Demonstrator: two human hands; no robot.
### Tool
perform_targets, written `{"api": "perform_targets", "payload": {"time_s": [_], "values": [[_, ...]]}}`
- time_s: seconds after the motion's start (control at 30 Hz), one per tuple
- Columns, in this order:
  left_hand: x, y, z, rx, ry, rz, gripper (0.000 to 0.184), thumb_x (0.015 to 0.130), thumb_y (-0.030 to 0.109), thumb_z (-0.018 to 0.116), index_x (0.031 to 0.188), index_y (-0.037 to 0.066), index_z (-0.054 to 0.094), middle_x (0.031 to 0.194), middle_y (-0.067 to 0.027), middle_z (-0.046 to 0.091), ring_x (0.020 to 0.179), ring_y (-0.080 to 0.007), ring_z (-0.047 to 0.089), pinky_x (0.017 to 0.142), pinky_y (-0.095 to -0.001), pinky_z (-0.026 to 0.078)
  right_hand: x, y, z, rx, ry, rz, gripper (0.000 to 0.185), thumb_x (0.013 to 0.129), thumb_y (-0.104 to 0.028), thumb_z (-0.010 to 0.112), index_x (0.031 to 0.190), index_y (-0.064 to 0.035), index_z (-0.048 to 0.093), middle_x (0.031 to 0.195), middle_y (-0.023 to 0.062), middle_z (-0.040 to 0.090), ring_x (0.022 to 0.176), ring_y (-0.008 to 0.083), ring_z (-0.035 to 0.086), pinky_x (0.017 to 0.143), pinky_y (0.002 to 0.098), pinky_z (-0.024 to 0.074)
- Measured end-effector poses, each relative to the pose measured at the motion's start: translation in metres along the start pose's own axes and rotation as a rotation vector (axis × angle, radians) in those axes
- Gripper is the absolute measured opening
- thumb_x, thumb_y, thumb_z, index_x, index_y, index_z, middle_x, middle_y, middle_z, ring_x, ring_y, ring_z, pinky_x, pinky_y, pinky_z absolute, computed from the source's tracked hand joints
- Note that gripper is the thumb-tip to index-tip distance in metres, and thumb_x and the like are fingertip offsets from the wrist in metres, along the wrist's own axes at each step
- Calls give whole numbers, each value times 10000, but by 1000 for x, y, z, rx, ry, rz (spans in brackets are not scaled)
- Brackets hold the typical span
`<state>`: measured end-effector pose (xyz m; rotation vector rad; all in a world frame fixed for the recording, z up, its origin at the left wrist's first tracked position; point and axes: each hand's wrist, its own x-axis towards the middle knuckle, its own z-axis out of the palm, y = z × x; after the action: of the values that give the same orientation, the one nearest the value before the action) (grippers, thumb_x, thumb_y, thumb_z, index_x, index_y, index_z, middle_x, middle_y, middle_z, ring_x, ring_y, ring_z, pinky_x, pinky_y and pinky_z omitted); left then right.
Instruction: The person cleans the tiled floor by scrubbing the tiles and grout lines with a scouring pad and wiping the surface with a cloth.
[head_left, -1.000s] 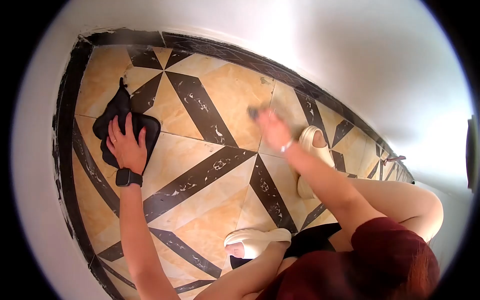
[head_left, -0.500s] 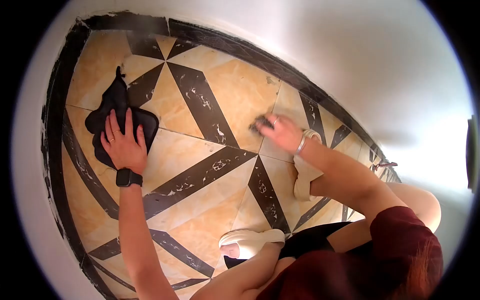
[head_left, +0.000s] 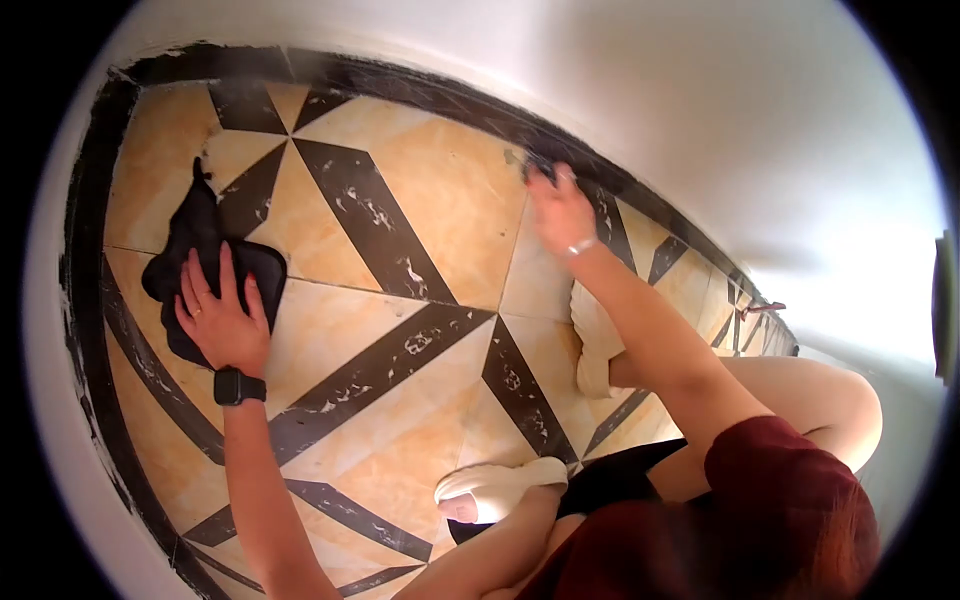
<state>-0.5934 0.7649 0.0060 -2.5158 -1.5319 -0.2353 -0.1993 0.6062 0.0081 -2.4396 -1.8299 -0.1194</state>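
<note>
My left hand lies flat with spread fingers on a black padded cloth, which rests on the tiled floor and has a narrow pointed end at the top. Close to the dark baseboard, my right hand is closed on a small dark scouring pad. Fingers cover most of the pad, and motion blurs it, so its exact make is unclear. It is at the floor near a greyish mark on the tile.
Black baseboard borders the floor below white walls. My feet in cream slippers stand on patterned tiles. A small reddish object is by the wall at the right.
My right hand has moved with the scouring pad from mid-floor up to the baseboard. The left hand stays on the black cloth; the view has shifted slightly.
</note>
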Motion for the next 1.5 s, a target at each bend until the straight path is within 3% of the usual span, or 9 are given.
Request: {"api": "perform_targets", "payload": {"time_s": [0.5, 0.6, 0.8, 0.93, 1.13, 1.27, 1.33, 1.4, 1.5], "values": [[-2, 2, -2, -13, -38, -9, 443, 917, 333, 473, 1343, 215, 464, 1439, -109, 343, 1305, -286, 342, 1015, -514, 286, 50, -29, 3, -32, -174, -52, 351, 763, -32, 552, 1112, -48, 595, 1108, 256, 551, 806, 381, 645, 729, 439, 552], [-2, -5, -2, 24, -35, -3, 449, 918, 323, 483, 1356, 237, 438, 1434, -94, 351, 1304, -266, 353, 1018, -488, 305, 15, -20, 3, 28, 84, -97, 314, 777, -42, 537, 1086, -38, 597, 1048, 246, 558, 746, 378, 642, 704, 442, 551], [-3, 0, -4, -29, -23, -3, 438, 913, 331, 475, 1336, 215, 470, 1436, -113, 342, 1302, -280, 340, 1010, -512, 293, 39, -36, 8, -158, -8, -167, 237, 811, -91, 539, 1035, -59, 611, 1027, 264, 578, 837, 397, 629, 700, 464, 544], [-3, -1, -4, 19, -37, -13, 438, 910, 318, 482, 1335, 215, 470, 1435, -115, 342, 1299, -282, 344, 1017, -505, 291, 10, -15, -1, 21, -27, 272, 169, 817, -96, 520, 952, -45, 607, 929, 241, 600, 870, 382, 615, 673, 454, 539], [-2, 0, -3, -55, -40, -23, 416, 918, 303, 487, 1320, 199, 486, 1418, -102, 368, 1291, -273, 361, 1033, -474, 293, 114, -150, 24, 83, -146, 19, 298, 773, -42, 514, 1063, -34, 579, 1172, 246, 523, 728, 350, 651, 647, 437, 544], [-12, -9, 6, -162, -52, -44, 341, 908, 229, 523, 1240, 159, 556, 1346, -96, 453, 1246, -270, 416, 1032, -452, 301, 62, -105, 6, 85, -78, -281, 301, 851, -66, 466, 1139, -39, 549, 1150, 222, 532, 833, 375, 638, 687, 437, 543], [-21, -8, 13, -210, -10, 38, 265, 872, 171, 556, 1127, 110, 596, 1297, -95, 494, 1204, -293, 445, 1014, -469, 318, 20, -28, 31, 38, 59, -92, 286, 853, -95, 505, 1136, -116, 532, 1125, 210, 565, 880, 362, 625, 753, 461, 521], [-39, -7, 12, -253, -20, 162, 237, 853, 153, 568, 1080, 94, 601, 1282, -98, 503, 1187, -308, 453, 1004, -483, 329, 5, 9, -26, 195, -174, 464, 214, 855, -121, 514, 1068, -112, 536, 1070, 186, 587, 893, 342, 619, 747, 455, 514], [-73, 38, -20, -426, -125, 366, 271, 792, 186, 593, 1051, 109, 605, 1242, -140, 516, 1151, -343, 466, 977, -545, 346, -42, -12, -12, 189, -254, 217, 200, 805, -119, 551, 1005, -115, 537, 1042, 170, 583, 851, 334, 617, 696, 457, 508]]}}
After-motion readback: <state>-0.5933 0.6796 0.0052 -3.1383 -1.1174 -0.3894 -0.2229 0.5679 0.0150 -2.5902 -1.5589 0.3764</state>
